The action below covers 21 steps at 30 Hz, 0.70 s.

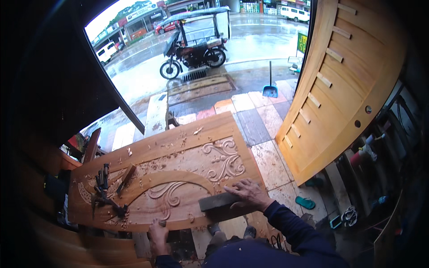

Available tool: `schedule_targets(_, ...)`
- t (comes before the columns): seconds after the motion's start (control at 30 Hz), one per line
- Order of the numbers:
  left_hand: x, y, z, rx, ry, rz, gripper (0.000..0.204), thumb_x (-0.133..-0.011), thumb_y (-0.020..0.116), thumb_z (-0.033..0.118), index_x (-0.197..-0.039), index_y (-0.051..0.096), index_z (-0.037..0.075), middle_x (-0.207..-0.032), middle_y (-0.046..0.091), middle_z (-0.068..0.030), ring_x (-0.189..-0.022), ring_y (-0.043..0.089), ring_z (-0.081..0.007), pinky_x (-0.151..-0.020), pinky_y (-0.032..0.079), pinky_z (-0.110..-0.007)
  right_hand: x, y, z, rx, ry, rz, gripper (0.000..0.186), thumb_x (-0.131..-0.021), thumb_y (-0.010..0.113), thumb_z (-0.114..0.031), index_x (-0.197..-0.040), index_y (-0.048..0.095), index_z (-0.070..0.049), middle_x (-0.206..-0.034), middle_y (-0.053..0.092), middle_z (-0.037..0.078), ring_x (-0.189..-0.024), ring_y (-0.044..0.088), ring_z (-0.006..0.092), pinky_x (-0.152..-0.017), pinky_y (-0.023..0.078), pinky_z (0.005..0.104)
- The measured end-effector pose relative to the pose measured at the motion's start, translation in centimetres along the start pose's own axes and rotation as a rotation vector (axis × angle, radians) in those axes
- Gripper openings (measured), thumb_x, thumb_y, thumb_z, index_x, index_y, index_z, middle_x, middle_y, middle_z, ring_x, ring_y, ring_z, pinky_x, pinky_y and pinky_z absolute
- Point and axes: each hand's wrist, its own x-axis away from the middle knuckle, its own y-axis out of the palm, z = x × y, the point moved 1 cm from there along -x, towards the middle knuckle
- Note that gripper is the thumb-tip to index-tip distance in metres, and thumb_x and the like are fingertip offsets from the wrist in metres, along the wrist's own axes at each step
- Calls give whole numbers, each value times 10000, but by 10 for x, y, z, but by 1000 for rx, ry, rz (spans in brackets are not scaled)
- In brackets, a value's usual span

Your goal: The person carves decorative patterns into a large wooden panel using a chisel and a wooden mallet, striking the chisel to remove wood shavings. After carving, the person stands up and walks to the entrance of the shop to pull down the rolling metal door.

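Observation:
A carved wooden panel (170, 156), scattered with shavings, lies before me. My right hand (248, 194) rests over a dark rectangular block (213, 202) near the panel's right end, fingers on its top and side. My left hand (157, 233) is at the near edge, fingers curled around a small object I cannot make out. Several chisels and dark tools (103, 183) lie heaped on the panel's left part, beside a wooden-bodied tool (126, 178).
A pale door (335, 102) stands upright at right; sandals (305, 202) and clutter lie below it. A blue dustpan (270, 90) stands on the paving (255, 123). Outside are a motorcycle with canopy (192, 58) and vehicles on a wet road. A pale plank (156, 111) is beyond the panel.

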Motion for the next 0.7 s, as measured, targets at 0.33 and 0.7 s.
schedule_targets(0.33,-15,16,-53,5,-149,-84,390,-715,785,192,-1080,759,57,-1094,744,-209,-1056,714,-415,-932,578,-496,-51,-273,-153,-1610,-632,436,283,-1036,672,-240,-1072,745,30,-1133,709,215,-1069,711,326,-963,563,460)
schedule_targets(0.7,-16,11,-10,-32,-153,-65,340,-725,764,150,-1060,815,121,-1094,756,-198,-1039,726,-388,-929,589,-460,-106,-277,-182,-1808,-1301,355,356,-932,838,-273,-1017,764,66,-1001,698,233,-852,691,289,-696,564,377)
